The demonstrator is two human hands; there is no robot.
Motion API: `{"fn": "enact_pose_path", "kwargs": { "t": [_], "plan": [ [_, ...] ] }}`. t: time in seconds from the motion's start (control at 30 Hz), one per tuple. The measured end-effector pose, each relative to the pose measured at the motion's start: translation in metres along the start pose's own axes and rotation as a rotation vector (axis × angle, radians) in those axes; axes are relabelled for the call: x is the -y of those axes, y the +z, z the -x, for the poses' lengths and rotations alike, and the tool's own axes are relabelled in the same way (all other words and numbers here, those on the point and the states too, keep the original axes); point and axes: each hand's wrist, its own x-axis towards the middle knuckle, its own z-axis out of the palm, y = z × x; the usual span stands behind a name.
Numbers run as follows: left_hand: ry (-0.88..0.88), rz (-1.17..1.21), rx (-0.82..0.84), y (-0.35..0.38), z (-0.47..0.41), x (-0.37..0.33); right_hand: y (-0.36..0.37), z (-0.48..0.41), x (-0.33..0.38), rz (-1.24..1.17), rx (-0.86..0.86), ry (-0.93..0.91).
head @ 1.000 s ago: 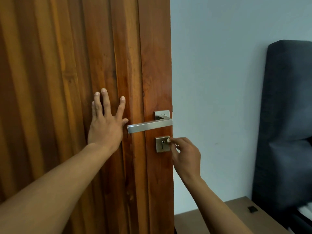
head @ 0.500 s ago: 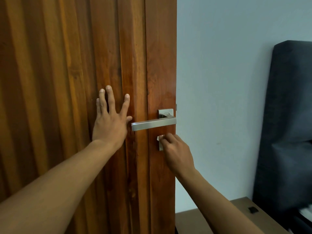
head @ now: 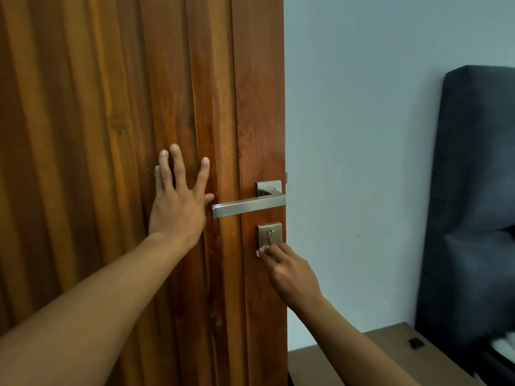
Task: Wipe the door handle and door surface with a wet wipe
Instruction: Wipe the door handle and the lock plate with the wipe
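A brown wooden door (head: pixel 111 135) with vertical grooves fills the left half of the view. A brushed metal lever handle (head: pixel 248 206) sits near its right edge, with a square keyhole plate (head: pixel 269 234) just below. My left hand (head: pixel 178 201) lies flat on the door, fingers spread, its thumb close to the handle's free end. My right hand (head: pixel 287 270) is closed around a small white wet wipe (head: pixel 259 252), only a corner of which shows, pressed to the door at the lower edge of the keyhole plate.
A pale blue wall (head: pixel 362 135) stands right of the door edge. A dark padded headboard (head: pixel 473 190) rises at far right. A low brown surface (head: pixel 390 355) with a small black object (head: pixel 416 343) lies at the bottom right.
My right hand with the wipe moved left across the keyhole plate, covering it, then slid down below it, uncovering the plate. My left hand stayed flat on the door.
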Motion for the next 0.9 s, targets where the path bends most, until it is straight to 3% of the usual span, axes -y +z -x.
{"fn": "enact_pose_path", "kwargs": {
  "t": [0.13, 0.4, 0.77, 0.9],
  "plan": [
    [0.000, 0.004, 0.014, -0.002, 0.000, -0.002, 0.002, 0.018, 0.004, -0.073, 0.068, 0.062],
    [-0.004, -0.024, 0.015, -0.003, 0.000, -0.002, -0.032, -0.026, 0.003, -0.153, -0.126, 0.267],
    [-0.012, -0.003, 0.008, 0.000, -0.001, -0.001, -0.038, -0.053, -0.015, 0.060, 0.045, 0.153],
    [-0.010, -0.010, 0.005, 0.001, 0.000, -0.001, -0.030, -0.050, -0.032, 0.040, 0.093, 0.263]
  ]
}}
